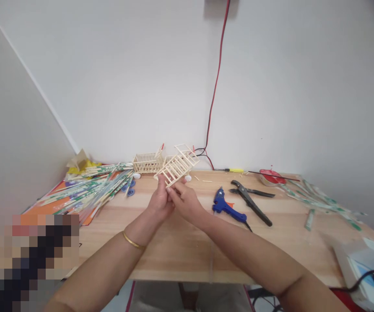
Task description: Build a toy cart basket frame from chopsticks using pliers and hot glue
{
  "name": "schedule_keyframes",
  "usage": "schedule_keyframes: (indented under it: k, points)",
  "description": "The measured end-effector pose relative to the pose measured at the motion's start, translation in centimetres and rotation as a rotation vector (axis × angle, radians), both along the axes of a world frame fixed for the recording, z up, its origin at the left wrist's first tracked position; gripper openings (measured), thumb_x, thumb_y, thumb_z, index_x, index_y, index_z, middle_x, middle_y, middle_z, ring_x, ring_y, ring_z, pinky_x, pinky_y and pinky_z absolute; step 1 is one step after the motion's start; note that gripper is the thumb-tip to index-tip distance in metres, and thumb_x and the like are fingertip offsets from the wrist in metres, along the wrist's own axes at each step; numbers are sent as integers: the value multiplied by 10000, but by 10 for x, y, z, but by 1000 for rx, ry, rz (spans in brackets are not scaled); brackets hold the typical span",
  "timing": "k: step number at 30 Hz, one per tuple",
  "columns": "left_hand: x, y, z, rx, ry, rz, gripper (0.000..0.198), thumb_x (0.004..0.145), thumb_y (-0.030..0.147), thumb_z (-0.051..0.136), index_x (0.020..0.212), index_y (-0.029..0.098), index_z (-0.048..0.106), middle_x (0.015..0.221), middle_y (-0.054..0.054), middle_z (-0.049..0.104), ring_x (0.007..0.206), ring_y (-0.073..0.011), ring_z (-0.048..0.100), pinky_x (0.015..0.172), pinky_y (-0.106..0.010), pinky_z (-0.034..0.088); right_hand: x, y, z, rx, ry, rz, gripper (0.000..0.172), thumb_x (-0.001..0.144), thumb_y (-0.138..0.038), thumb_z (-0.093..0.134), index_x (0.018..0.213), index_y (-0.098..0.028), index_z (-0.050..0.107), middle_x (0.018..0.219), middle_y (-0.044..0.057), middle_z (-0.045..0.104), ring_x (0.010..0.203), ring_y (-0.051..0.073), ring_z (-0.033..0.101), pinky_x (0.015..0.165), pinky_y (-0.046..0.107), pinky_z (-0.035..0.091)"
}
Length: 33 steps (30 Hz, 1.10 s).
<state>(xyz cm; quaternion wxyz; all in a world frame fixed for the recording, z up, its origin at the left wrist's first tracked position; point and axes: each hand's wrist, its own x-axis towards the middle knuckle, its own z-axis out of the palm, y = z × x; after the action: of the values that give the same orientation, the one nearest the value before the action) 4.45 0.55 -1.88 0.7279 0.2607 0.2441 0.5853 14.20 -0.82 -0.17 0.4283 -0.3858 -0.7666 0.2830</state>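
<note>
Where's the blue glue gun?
In the head view, the glue gun lies on the table, right of the right hand and just left of the black hand tool.

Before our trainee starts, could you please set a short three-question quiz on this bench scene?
1. True or false: the right hand alone holds the stick frame.
2. What is the main colour of the glue gun? a) red b) blue c) yellow
3. Fill in: the bracelet is on the ____ wrist.

Key: 1. False, the left hand holds it too. 2. b. 3. left.
</note>
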Motion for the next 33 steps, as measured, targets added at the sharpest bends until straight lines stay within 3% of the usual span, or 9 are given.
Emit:
schedule_keyframes:
  k: [6, 9, 16, 19, 23, 26, 29, 33]
  points:
    - [-6, 4, 9, -45, -108, 5, 626, 812, 675, 316, 1101, 192, 590, 1061, -106, 667, 965, -218, 637, 860, -350, 499, 15, -11, 0, 145, -141, 119, 255, 891, -253, 390, 660, -184, 473, 638, -7, 513, 608, 118, 440, 581, 241, 332]
    - [-16, 8, 15, -105, -157, 23, 602, 775, 708, 350, 1004, 200, 579, 1067, -108, 642, 996, -227, 620, 886, -409, 487, 29, -25, 3, 118, -186, 185, 271, 891, -253, 392, 629, -188, 406, 586, -30, 437, 561, 101, 393, 548, 233, 299]
    - [-35, 15, 15, -83, -197, -36, 684, 744, 745, 359, 916, 125, 589, 975, -168, 643, 970, -276, 622, 904, -484, 469, 75, -28, 16, 49, -139, -4, 358, 914, -304, 357, 576, -201, 301, 526, -45, 351, 497, 90, 355, 497, 231, 274]
    - [-40, 17, 15, -65, -203, -28, 722, 729, 762, 354, 904, 109, 605, 992, -185, 645, 974, -285, 621, 901, -490, 471, 94, -21, 20, 13, -138, -31, 350, 907, -318, 398, 583, -188, 432, 550, -24, 476, 516, 98, 430, 520, 230, 324]
    - [-48, 21, 17, -20, -210, 11, 771, 704, 787, 348, 908, 98, 626, 1001, -194, 649, 954, -281, 628, 893, -493, 473, 106, -19, 16, -18, -228, 99, 200, 877, -260, 472, 739, -189, 598, 729, 10, 637, 664, 127, 558, 618, 234, 402]
    - [-53, 24, 17, -8, -206, 26, 791, 714, 787, 325, 937, 94, 635, 1022, -203, 651, 934, -277, 635, 874, -501, 480, 103, -28, 7, -25, -359, 266, 157, 866, -214, 482, 825, -198, 633, 810, 23, 672, 739, 145, 597, 672, 245, 423]
    - [-54, 25, 15, -18, -207, 25, 790, 723, 778, 335, 957, 86, 637, 995, -202, 665, 875, -263, 650, 853, -492, 491, 100, -40, -2, 17, -548, 404, 178, 870, -216, 485, 790, -186, 641, 823, 47, 672, 770, 161, 597, 683, 254, 416]
    - [-53, 25, 15, -18, -218, -13, 804, 720, 782, 330, 953, 76, 636, 973, -203, 674, 835, -252, 659, 863, -480, 487, 111, -48, -9, 58, -758, 375, 267, 888, -276, 476, 684, -160, 603, 762, 65, 641, 721, 163, 566, 615, 253, 368]
